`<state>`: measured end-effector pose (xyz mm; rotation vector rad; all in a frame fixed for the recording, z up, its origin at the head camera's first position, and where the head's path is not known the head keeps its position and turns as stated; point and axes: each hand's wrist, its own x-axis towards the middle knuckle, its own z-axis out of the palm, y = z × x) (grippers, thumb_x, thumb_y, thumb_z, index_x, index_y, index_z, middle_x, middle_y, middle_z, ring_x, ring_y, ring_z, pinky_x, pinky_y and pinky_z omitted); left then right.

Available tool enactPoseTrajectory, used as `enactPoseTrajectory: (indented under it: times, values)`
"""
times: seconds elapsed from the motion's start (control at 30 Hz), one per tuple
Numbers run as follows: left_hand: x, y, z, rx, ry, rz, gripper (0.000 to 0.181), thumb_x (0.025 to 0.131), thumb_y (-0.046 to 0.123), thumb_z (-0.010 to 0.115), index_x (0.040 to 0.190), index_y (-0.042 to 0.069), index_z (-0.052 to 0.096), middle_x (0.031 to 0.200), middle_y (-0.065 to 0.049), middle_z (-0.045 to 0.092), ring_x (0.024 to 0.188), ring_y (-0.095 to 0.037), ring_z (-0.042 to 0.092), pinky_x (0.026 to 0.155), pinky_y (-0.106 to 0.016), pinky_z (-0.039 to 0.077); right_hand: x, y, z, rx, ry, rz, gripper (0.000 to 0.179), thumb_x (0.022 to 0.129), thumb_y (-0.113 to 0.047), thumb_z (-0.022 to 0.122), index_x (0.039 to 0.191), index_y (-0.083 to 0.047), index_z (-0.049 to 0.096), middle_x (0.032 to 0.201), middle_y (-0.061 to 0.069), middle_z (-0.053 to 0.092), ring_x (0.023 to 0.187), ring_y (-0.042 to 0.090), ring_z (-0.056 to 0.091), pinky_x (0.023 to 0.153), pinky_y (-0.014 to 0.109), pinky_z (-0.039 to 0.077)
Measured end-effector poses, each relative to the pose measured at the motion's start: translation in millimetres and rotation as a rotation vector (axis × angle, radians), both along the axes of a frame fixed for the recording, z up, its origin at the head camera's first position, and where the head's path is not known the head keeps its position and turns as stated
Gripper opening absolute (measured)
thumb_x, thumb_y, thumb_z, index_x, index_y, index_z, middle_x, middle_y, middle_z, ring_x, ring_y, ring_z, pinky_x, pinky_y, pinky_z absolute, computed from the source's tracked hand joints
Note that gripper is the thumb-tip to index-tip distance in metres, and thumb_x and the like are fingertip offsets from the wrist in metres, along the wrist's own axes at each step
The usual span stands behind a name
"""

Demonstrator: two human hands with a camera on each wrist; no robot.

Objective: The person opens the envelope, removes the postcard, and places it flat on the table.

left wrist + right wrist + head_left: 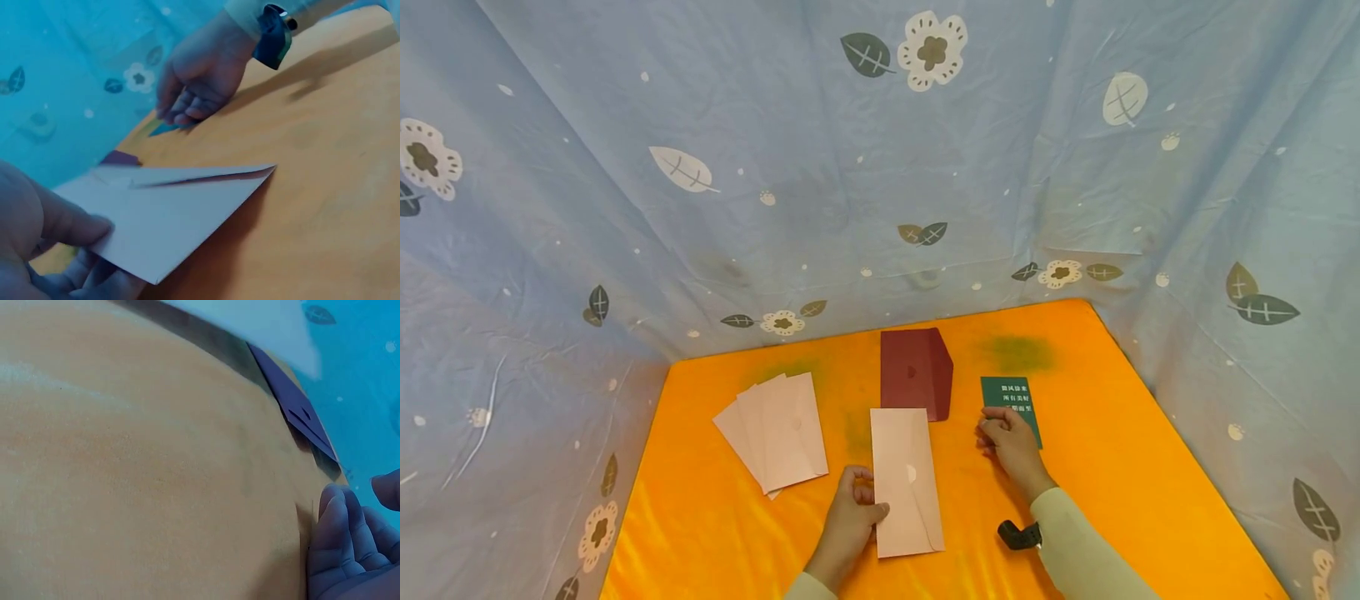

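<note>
"What is the left hand (pixel 850 525) doing?"

"It pinches a pale pink envelope (pixel 904 475) near the lower end of its left edge, thumb on top and fingers underneath. The left wrist view shows the envelope raised above the orange cloth (pixel 1112 500), its slanting flap edge gaping slightly."

"And the right hand (pixel 1017 454)?"

"Well apart from the left, over the lower part of a green card (pixel 1009 393) with white writing on it. The fingers bend loosely, and in the right wrist view the thumb stands away from the fingertips. I can't tell whether the fingers touch the card."

"Anything on that arm?"

"A black band (pixel 1019 535) at the wrist, beside a pale sleeve (pixel 1082 542)."

"What lies beyond the raised envelope?"

"A dark red envelope (pixel 906 367), flap side pointing right, with a small dark mark in the middle. From the head view the pink one's top edge covers a bit of its bottom edge."

"And to the left?"

"More pink envelopes (pixel 793 433), fanned out and overlapping, apart from the left hand. Behind everything hangs a blue curtain (pixel 790 125) printed with leaves and flowers."
</note>
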<state>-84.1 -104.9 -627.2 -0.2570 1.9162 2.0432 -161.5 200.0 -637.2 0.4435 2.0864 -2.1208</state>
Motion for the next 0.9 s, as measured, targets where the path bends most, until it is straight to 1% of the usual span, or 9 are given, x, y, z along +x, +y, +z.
enactPoseTrajectory:
  times: [0.13, 0.23, 0.37, 0.47, 0.6, 0.73, 0.83, 0.9]
  values:
    - [3.9, 1.1, 1.6, -0.088, 0.023, 0.012, 0.050, 0.090, -0.013, 0.073, 0.129, 0.005, 0.049, 0.089, -0.012, 0.059, 0.074, -0.023, 0.064, 0.066, -0.035, 0.058, -0.4, 0.2, -1.1, 0.006, 0.012, -0.004, 0.037, 0.113, -0.013, 0.060, 0.147, 0.002, 0.056, 0.118, 0.024, 0.067, 0.091, 0.029, 0.070, 0.076, 0.029, 0.060]
    - [6.2, 1.4, 1.8, -0.195, 0.053, 0.010, 0.049, 0.087, -0.012, 0.075, 0.125, 0.005, 0.050, 0.085, -0.010, 0.058, 0.072, -0.022, 0.060, 0.064, -0.033, 0.053, -0.5, 0.4, -2.2, 0.003, 0.011, 0.002, 0.038, 0.113, -0.013, 0.059, 0.147, 0.002, 0.055, 0.117, 0.023, 0.067, 0.091, 0.029, 0.070, 0.077, 0.029, 0.060]
    - [8.5, 1.9, 1.5, -0.353, 0.114, 0.013, 0.046, 0.082, -0.010, 0.076, 0.118, 0.003, 0.051, 0.082, -0.007, 0.057, 0.069, -0.021, 0.058, 0.060, -0.032, 0.050, -0.4, 0.7, -3.4, -0.008, 0.010, 0.007, 0.038, 0.113, -0.012, 0.058, 0.148, 0.003, 0.053, 0.115, 0.023, 0.067, 0.091, 0.029, 0.070, 0.076, 0.029, 0.060]
    - [8.9, 2.2, 1.6, -0.424, 0.148, 0.017, 0.043, 0.081, -0.009, 0.076, 0.115, 0.002, 0.052, 0.080, -0.006, 0.058, 0.068, -0.021, 0.059, 0.059, -0.032, 0.050, -0.3, 0.6, -3.5, -0.007, 0.010, 0.007, 0.038, 0.113, -0.012, 0.058, 0.148, 0.003, 0.053, 0.114, 0.022, 0.067, 0.090, 0.029, 0.070, 0.076, 0.029, 0.059]
    - [8.7, 2.1, 2.6, -0.511, 0.160, 0.014, 0.041, 0.081, -0.007, 0.078, 0.112, 0.002, 0.053, 0.081, -0.005, 0.059, 0.068, -0.021, 0.058, 0.059, -0.034, 0.050, -0.8, 0.1, -3.3, 0.000, 0.005, 0.001, 0.038, 0.113, -0.011, 0.059, 0.147, 0.003, 0.054, 0.113, 0.022, 0.068, 0.089, 0.028, 0.070, 0.076, 0.029, 0.060]
    - [8.6, 1.6, 3.1, -0.612, 0.151, 0.006, 0.039, 0.081, -0.005, 0.081, 0.109, 0.001, 0.056, 0.080, -0.004, 0.055, 0.067, -0.020, 0.054, 0.059, -0.035, 0.047, -1.2, -0.1, -2.8, 0.004, -0.001, -0.003, 0.037, 0.113, -0.011, 0.059, 0.147, 0.003, 0.055, 0.111, 0.021, 0.068, 0.089, 0.028, 0.070, 0.075, 0.029, 0.060]
    - [9.2, 1.5, 2.4, -0.692, 0.169, -0.014, 0.039, 0.080, -0.004, 0.084, 0.108, 0.000, 0.058, 0.078, -0.004, 0.053, 0.065, -0.019, 0.051, 0.057, -0.034, 0.046, -1.1, -0.1, -2.0, 0.010, -0.003, -0.004, 0.037, 0.112, -0.011, 0.059, 0.146, 0.004, 0.055, 0.110, 0.020, 0.069, 0.089, 0.028, 0.071, 0.075, 0.030, 0.060]
    - [9.6, 1.3, 1.8, -0.749, 0.193, -0.030, 0.040, 0.080, -0.003, 0.086, 0.108, 0.000, 0.059, 0.078, -0.004, 0.052, 0.066, -0.019, 0.050, 0.058, -0.035, 0.046, -1.1, -0.1, -2.1, 0.011, -0.005, -0.005, 0.037, 0.112, -0.011, 0.060, 0.146, 0.004, 0.056, 0.110, 0.020, 0.069, 0.088, 0.028, 0.071, 0.075, 0.030, 0.060]
